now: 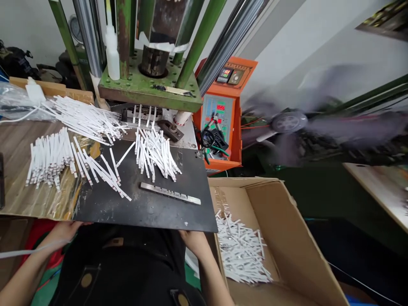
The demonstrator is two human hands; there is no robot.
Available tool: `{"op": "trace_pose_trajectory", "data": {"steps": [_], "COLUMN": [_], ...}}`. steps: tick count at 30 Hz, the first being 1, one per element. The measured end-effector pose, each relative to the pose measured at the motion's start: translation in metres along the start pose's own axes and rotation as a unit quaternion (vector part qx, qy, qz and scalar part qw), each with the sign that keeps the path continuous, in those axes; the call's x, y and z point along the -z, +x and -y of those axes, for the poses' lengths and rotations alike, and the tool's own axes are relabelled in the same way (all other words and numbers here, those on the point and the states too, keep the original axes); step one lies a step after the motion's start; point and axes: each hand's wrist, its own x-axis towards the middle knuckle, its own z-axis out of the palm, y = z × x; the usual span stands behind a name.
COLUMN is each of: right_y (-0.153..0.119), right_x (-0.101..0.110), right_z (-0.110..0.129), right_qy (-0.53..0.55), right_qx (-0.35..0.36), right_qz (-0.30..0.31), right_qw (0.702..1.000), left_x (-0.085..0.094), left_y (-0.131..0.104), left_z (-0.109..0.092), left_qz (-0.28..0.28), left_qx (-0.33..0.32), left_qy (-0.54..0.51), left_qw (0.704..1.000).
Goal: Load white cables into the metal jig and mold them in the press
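Note:
My left hand is at the table's front edge on the left, its fingers hidden beneath the board. Under the same edge, further right, my right hand reaches in, and its fingers are hidden too. On the black mat above them lies a slim notched metal bar. Behind the bar is a pile of white strips. More white strips lie in a bundle at the left, with several loose strips fanned out beside it. A larger heap of strips lies further back.
A green press stands at the back, with a white squeeze bottle on its plate. Right of it is an orange control box holding tools. A cardboard box with many strips stands at the right, below a spinning fan.

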Motion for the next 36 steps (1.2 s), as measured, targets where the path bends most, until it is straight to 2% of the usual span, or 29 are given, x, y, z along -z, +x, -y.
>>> {"op": "trace_pose_trajectory", "data": {"steps": [4, 7, 9, 10, 11, 12, 14, 16, 18, 20, 22, 25, 27, 28, 29, 30, 31, 32, 33, 36], "right_y": [-0.002, -0.018, -0.034, -0.039, -0.042, -0.041, -0.028, -0.004, 0.021, 0.036, 0.035, 0.009, -0.017, -0.030, -0.040, -0.047, -0.051, -0.052, -0.049, -0.032], "right_x": [0.002, 0.017, 0.038, 0.049, 0.061, 0.071, 0.083, 0.083, 0.075, 0.067, 0.064, 0.067, 0.070, 0.070, 0.068, 0.064, 0.058, 0.049, 0.039, 0.006], "right_z": [0.014, 0.037, 0.054, 0.062, 0.068, 0.073, 0.079, 0.080, 0.076, 0.069, 0.064, 0.062, 0.064, 0.064, 0.062, 0.058, 0.052, 0.044, 0.035, 0.006], "right_qy": [-0.009, -0.053, -0.040, -0.009, 0.027, 0.058, 0.061, -0.003, -0.062, -0.072, -0.055, -0.059, -0.049, -0.025, 0.006, 0.035, 0.053, 0.055, 0.042, -0.011], "right_qx": [-0.015, -0.014, 0.055, 0.108, 0.160, 0.201, 0.234, 0.237, 0.247, 0.268, 0.290, 0.281, 0.264, 0.260, 0.255, 0.247, 0.228, 0.198, 0.160, 0.056], "right_qz": [0.009, 0.080, 0.163, 0.184, 0.171, 0.122, -0.044, -0.184, -0.230, -0.229, -0.218, -0.256, -0.266, -0.232, -0.170, -0.098, -0.047, -0.032, -0.057, -0.217], "right_qw": [1.000, 0.995, 0.984, 0.977, 0.972, 0.970, 0.969, 0.954, 0.939, 0.933, 0.930, 0.923, 0.926, 0.937, 0.952, 0.963, 0.971, 0.978, 0.985, 0.974], "left_x": [-0.006, 0.003, 0.019, 0.028, 0.037, 0.045, 0.052, 0.047, 0.036, 0.024, 0.018, 0.023, 0.032, 0.036, 0.038, 0.039, 0.038, 0.034, 0.029, 0.006], "left_y": [-0.003, -0.020, -0.040, -0.051, -0.060, -0.067, -0.070, -0.058, -0.038, -0.019, -0.013, -0.031, -0.051, -0.060, -0.066, -0.070, -0.069, -0.067, -0.061, -0.041], "left_z": [-0.001, -0.009, -0.027, -0.042, -0.059, -0.079, -0.120, -0.156, -0.181, -0.195, -0.200, -0.195, -0.182, -0.172, -0.159, -0.144, -0.127, -0.109, -0.092, -0.050], "left_qz": [0.018, 0.030, 0.074, 0.103, 0.129, 0.141, 0.126, 0.074, 0.032, 0.017, 0.017, 0.037, 0.103, 0.150, 0.192, 0.215, 0.214, 0.189, 0.142, -0.013], "left_qx": [-0.042, -0.078, -0.119, -0.149, -0.187, -0.226, -0.314, -0.411, -0.461, -0.477, -0.482, -0.467, -0.424, -0.395, -0.364, -0.336, -0.313, -0.296, -0.285, -0.274], "left_qy": [0.098, 0.182, 0.227, 0.242, 0.248, 0.249, 0.250, 0.252, 0.278, 0.306, 0.319, 0.312, 0.296, 0.289, 0.285, 0.284, 0.286, 0.290, 0.292, 0.263], "left_qw": [0.994, 0.980, 0.964, 0.953, 0.942, 0.931, 0.907, 0.873, 0.842, 0.824, 0.816, 0.827, 0.850, 0.859, 0.866, 0.872, 0.880, 0.890, 0.902, 0.925]}}
